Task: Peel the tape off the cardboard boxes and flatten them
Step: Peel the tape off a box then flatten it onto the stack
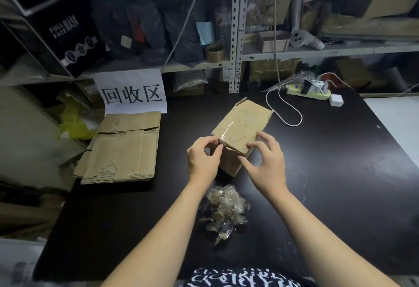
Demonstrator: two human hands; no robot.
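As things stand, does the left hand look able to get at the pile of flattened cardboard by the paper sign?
Probably yes. The left hand pinches the cardboard box at its near corner, but only bare black table lies between it and the flattened cardboard to its left.

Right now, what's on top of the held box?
Glossy clear tape covers the cardboard box top; left hand pinches its near corner, right hand holds the near edge, hiding that part.

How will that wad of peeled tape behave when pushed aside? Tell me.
The wad of peeled tape is thin crumpled clear film, so probably very light and floppy. Loosely heaped strips may separate rather than slide together. Being tape, it may stick when touched.
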